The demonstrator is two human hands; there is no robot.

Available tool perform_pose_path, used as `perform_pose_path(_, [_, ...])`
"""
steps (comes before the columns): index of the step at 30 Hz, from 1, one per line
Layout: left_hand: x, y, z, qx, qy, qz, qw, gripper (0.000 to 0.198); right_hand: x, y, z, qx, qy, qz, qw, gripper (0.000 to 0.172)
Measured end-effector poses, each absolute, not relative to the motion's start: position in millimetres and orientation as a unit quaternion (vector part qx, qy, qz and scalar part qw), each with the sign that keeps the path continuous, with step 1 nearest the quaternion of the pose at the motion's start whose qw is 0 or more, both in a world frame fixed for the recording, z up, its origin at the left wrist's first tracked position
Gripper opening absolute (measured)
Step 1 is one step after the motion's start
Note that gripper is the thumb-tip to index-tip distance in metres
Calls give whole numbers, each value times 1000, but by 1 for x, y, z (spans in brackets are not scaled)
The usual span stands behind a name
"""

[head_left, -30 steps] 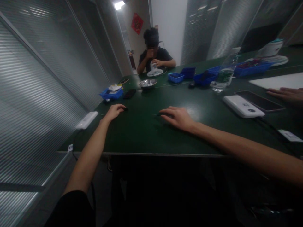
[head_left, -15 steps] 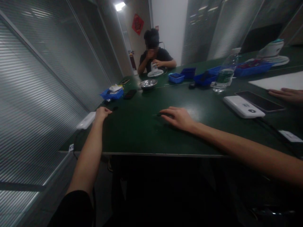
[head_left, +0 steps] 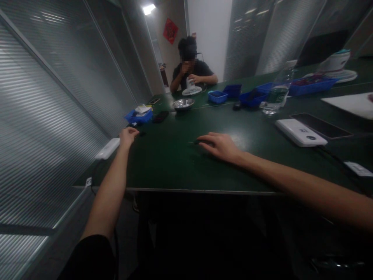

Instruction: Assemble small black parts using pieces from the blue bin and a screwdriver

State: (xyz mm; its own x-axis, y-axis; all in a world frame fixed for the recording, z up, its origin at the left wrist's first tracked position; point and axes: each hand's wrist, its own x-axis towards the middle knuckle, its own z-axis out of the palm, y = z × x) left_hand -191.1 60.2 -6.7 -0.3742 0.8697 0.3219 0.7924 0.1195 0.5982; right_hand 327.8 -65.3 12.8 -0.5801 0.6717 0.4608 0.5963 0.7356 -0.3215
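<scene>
My left hand [head_left: 128,137] is over the left part of the green table [head_left: 163,163], its thumb and fingers pinched together. Right by its fingertips lies a small dark piece [head_left: 142,133]; whether they touch it or hold something else is too blurred to tell. Near the middle, my right hand [head_left: 220,146] rests low over the tabletop. Between its thumb and index finger is a small dark-handled tool with a thin pale shaft [head_left: 192,142] pointing left. Its exact kind is unclear.
Beside my left forearm lies a white power bank [head_left: 107,149], another white one [head_left: 300,132] at right near a phone [head_left: 320,125]. Farther back are a blue tray [head_left: 138,116], a metal bowl [head_left: 183,104], a water bottle [head_left: 276,93] and a seated person [head_left: 194,70].
My left hand has moved slightly up and forward, closer to the dark piece. My right hand stays put. At the right, another person's hand has drawn back and the white sheet has shifted right.
</scene>
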Motion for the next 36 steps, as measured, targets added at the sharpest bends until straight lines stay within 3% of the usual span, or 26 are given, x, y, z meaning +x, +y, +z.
perform_pose_path(6, [-186, 66, -11, 554, 720, 412, 69, 27, 327, -64, 12, -356, -886, 64, 289, 42])
perform_pose_path(23, [-170, 62, -17, 567, 737, 368, 8, 22, 326, -64, 11, -359, -887, 62, 285, 39])
perform_pose_path(36, [-164, 55, -13, 563, 742, 362, 40, 25, 327, -64, 13, -360, -890, 62, 272, 41])
